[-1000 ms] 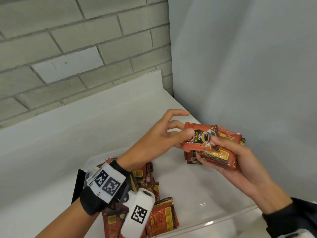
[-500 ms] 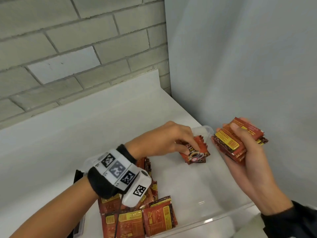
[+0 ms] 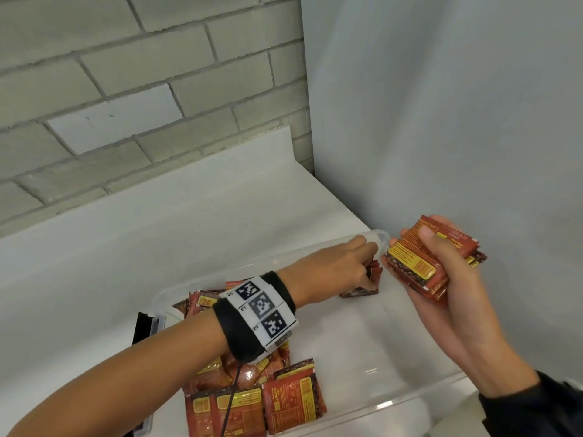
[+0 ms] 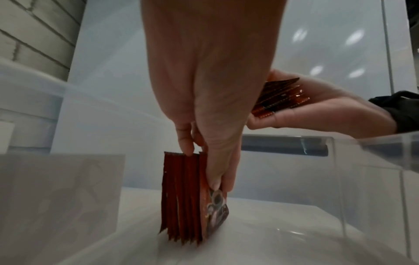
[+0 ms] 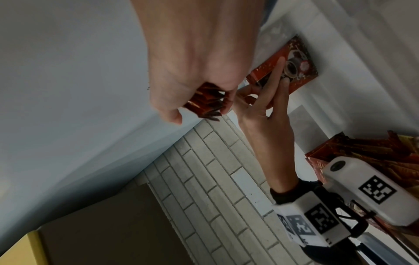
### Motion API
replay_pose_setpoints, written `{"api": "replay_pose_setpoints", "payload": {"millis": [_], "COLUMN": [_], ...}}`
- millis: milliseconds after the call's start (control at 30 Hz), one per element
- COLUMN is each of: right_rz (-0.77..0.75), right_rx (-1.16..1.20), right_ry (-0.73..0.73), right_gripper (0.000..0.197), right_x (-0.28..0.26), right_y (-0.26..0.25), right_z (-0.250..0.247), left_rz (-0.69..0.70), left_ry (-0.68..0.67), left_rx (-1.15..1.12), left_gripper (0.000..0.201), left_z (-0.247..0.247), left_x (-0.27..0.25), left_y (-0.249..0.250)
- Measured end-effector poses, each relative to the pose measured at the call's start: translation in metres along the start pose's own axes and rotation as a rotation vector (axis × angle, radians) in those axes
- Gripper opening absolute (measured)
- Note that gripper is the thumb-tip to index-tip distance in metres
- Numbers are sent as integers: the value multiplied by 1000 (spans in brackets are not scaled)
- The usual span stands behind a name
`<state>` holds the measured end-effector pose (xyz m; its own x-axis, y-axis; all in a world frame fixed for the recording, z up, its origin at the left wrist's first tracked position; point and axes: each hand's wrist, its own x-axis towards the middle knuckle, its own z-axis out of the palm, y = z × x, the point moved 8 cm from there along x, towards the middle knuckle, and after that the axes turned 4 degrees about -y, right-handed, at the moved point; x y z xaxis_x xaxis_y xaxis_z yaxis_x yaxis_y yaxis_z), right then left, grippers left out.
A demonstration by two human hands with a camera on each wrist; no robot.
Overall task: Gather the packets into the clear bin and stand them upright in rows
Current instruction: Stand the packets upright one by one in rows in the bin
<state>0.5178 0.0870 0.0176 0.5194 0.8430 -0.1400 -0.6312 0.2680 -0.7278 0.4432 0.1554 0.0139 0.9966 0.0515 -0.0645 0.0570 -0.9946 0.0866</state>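
Note:
In the head view a clear bin [image 3: 407, 397] sits on the white counter. My left hand [image 3: 367, 263] reaches into its far right corner and pinches a small bundle of red packets [image 3: 359, 291]. The left wrist view shows that bundle [image 4: 181, 197] standing upright on the bin floor, my thumb along its front face and fingers [image 4: 184, 147] on its top edge. My right hand [image 3: 441, 260] hovers just above the bin's right end, gripping a stack of red packets [image 3: 413, 263]. Loose packets [image 3: 293, 395] lie flat in a heap at the bin's near left end.
A grey panel [image 3: 457, 121] rises close behind my right hand, and a brick wall [image 3: 126, 89] backs the counter [image 3: 157, 234]. A black object [image 3: 142, 329] sits against the bin's left end. The bin floor between the heap and the upright bundle is bare.
My left hand took a packet from the stack and carried it down into the bin's far right corner. My right hand drew back to the right with the stack.

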Motion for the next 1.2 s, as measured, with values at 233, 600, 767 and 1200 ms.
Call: {"api": "replay_pose_setpoints", "payload": {"millis": [233, 600, 767, 1200], "right_rz": [14, 57, 71, 124], "right_rx": [-4, 14, 12, -67], "right_ry": [-11, 4, -6, -194], "right_gripper": [17, 21, 17, 18], "right_x": [-2, -2, -3, -4], "right_y": [0, 3, 4, 13], "right_z": [2, 2, 2, 17], "left_rz": [6, 52, 113, -187], "left_ry": [65, 99, 127, 376], "left_rx": [177, 76, -22, -731], "left_gripper": [13, 16, 18, 30], "left_z": [2, 4, -7, -69], "left_x": [1, 0, -4, -34], "left_y": [-2, -2, -1, -24]}}
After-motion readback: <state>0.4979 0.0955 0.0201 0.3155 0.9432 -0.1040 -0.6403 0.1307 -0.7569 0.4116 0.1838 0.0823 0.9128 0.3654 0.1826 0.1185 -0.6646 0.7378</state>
